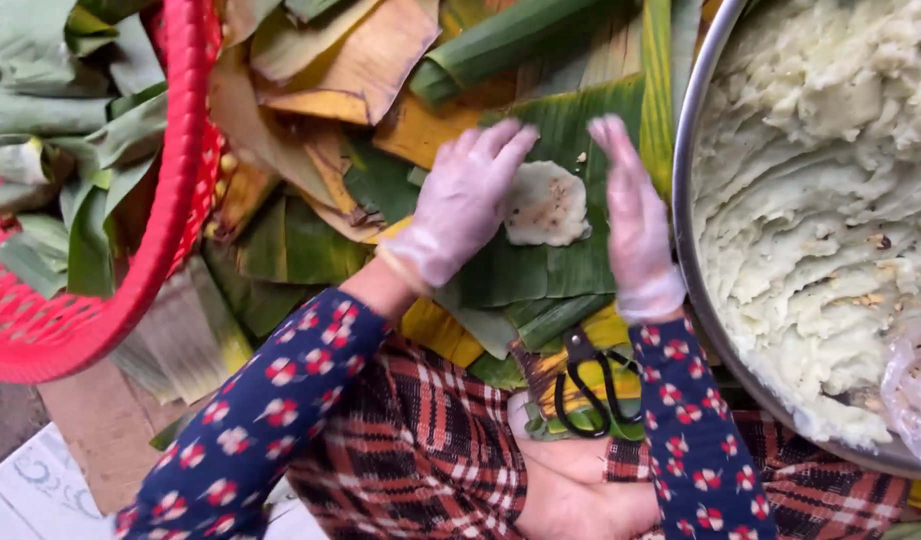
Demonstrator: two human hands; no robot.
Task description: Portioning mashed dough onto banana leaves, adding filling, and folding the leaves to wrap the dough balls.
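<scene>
Big metal basin (683, 190) fills the right side, heaped with pale mashed dough (820, 200); its curved rim runs just right of the right hand, little room there. Clear plastic bag (915, 390) sits at the basin's lower right edge. Red plastic basket (170, 200) takes the left side, holding green leaves (50, 120); its rim curves down toward the person's left sleeve. Between basin and basket lies a pile of banana leaves (320, 150), green and yellow-brown, overlapping, covering the surface. The top green leaf (560, 150) has its ribs and long axis running roughly up-down in view, slightly tilted, far end toward the top edge.

Flat round dough patty (546, 204) lies on that leaf, mid-frame, between the two hands; near-round, no clear long axis. Left hand (465, 200), thin clear glove, fingers spread flat, fingertips touching the patty's left edge, not gripping. Right hand (632, 215), gloved, stands edge-on, fingers straight and together, just right of the patty; touching or not, cannot tell. Open room only above the patty on the leaf.

Black-handled scissors (592, 385) lie near the lap, below the hands, on yellow leaf strips. No labels or signs visible.
</scene>
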